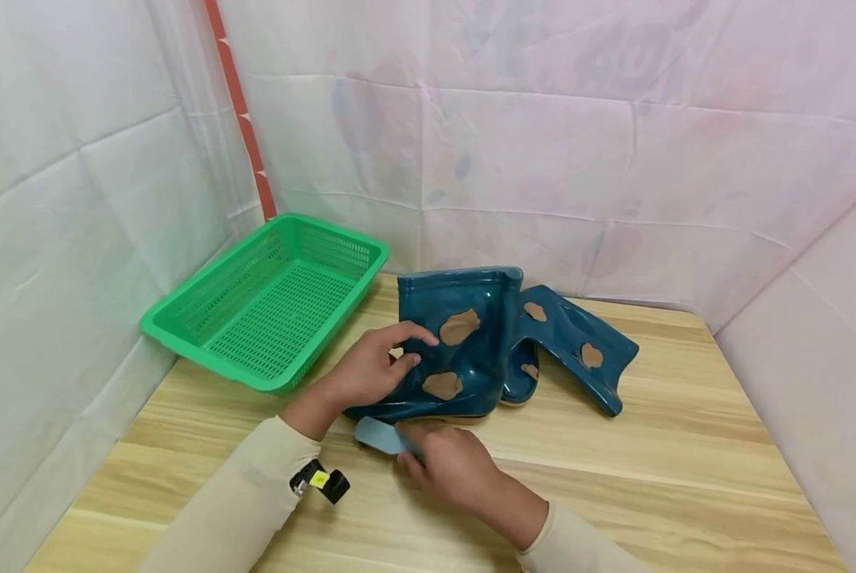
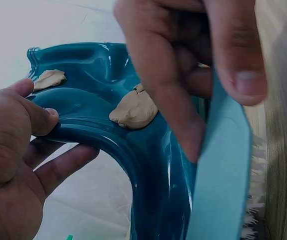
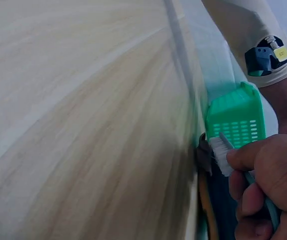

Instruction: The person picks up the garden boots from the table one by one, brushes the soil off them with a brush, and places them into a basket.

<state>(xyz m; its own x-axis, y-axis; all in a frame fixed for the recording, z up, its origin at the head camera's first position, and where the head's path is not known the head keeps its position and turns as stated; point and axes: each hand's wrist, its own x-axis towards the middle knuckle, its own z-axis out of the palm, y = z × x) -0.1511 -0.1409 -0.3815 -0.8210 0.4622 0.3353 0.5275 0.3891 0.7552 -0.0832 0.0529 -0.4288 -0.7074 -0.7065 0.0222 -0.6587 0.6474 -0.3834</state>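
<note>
A glossy dark teal rubber boot [image 1: 436, 298] lies on its side, with tan mud-like patches [image 1: 459, 327] on it. My left hand [image 1: 370, 366] grips the boot's edge, the thumb above and fingers beneath in the left wrist view. My right hand [image 1: 456, 469] holds a light blue scrubbing brush [image 1: 379, 436] in front of the boot's near side. White bristles [image 3: 220, 156] show in the right wrist view, close beside a dark brownish clump [image 3: 204, 155]; whether they touch cannot be told. Behind and to the right lies a second teal boot [image 1: 564, 326], also patched with tan.
A green plastic basket [image 1: 154, 320] with slotted sides stands at the left of the wood-patterned table [image 1: 671, 493]. White cloth walls [image 1: 528, 159] enclose the table at the back and both sides.
</note>
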